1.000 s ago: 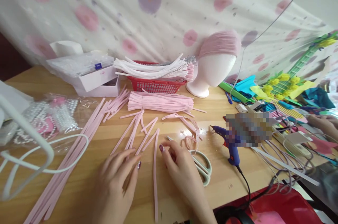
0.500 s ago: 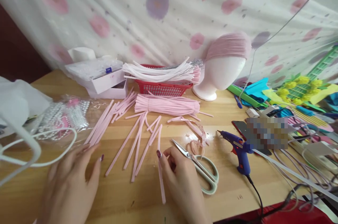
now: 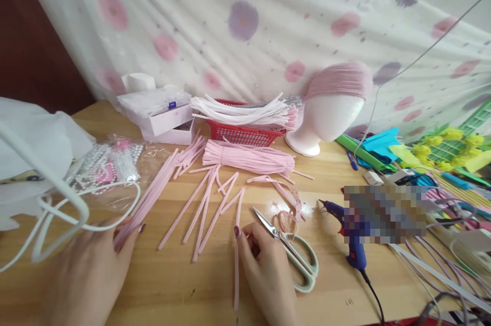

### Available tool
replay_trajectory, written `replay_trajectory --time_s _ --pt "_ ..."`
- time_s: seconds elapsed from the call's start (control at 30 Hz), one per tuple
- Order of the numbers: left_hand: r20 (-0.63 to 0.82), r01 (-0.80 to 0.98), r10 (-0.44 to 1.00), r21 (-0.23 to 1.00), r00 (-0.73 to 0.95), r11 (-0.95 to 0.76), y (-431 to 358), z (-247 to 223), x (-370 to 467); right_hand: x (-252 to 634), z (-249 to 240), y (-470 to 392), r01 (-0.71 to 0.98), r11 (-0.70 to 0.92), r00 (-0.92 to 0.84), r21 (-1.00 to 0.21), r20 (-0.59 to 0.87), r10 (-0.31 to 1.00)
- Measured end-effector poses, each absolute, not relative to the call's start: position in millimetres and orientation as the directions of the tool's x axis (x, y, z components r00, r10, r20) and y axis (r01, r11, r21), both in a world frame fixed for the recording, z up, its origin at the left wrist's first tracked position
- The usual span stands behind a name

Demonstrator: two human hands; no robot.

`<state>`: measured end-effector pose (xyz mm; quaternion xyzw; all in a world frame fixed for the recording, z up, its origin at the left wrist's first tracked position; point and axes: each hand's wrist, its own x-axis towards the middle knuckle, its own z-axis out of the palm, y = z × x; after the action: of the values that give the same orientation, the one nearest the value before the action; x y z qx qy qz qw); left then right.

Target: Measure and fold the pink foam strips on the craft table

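My left hand (image 3: 95, 259) is closed round the lower ends of a bunch of long pink pipe cleaners (image 3: 157, 185) at the left. My right hand (image 3: 264, 264) has its fingers curled, with the thumb lying at a single bent pink pipe cleaner (image 3: 237, 285); whether it grips that strip is hard to tell. Several folded pink pipe cleaners (image 3: 199, 218) fan out between the hands. Green-handled scissors (image 3: 307, 259) lie just right of my right hand. Behind is a tied pink bundle (image 3: 249, 158).
A red basket (image 3: 245, 134) holds white and pink pipe cleaners. Beside it stand a white foam head (image 3: 330, 116) and white boxes (image 3: 169, 126). A blue glue gun (image 3: 356, 252) and cables lie right; bagged beads (image 3: 111, 162) and a white cord left.
My left hand has closed on the bunch of pink pipe cleaners, whose ends have shifted together. The view has tilted slightly, while my right hand stays by the single strip.
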<state>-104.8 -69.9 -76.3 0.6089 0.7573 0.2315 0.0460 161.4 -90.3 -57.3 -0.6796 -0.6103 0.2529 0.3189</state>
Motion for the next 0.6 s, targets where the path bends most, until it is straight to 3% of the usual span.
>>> replay_trajectory --time_s 0.07,0.23,0.37,0.47,0.53,0.6 --pt "0.195 0.93 0.942 0.305 -0.273 0.207 -68 -73 -104 161 -58 -90 0.675 -0.032 0.11 -0.737 0.057 0.992" --pt "0.185 0.937 0.945 0.276 -0.27 0.213 -69 -73 -109 164 -63 -92 0.696 0.015 0.085 -0.718 0.103 0.991" --pt "0.232 0.962 0.943 0.194 -0.237 0.194 -75 -73 -101 161 -56 -98 0.662 0.127 0.076 -0.738 0.235 0.969" --pt "0.266 0.95 0.952 0.304 -0.153 0.068 -83 -71 -85 150 -44 -105 0.62 0.404 -0.002 -0.672 0.514 0.858" --pt "0.303 0.886 0.953 0.441 0.005 -0.145 -91 -69 -69 140 -37 -108 0.652 0.545 -0.038 -0.527 0.696 0.717" --pt "0.302 0.767 0.938 0.556 0.173 -0.32 -100 -67 -48 132 -33 -107 0.707 0.597 -0.106 -0.38 0.777 0.62"
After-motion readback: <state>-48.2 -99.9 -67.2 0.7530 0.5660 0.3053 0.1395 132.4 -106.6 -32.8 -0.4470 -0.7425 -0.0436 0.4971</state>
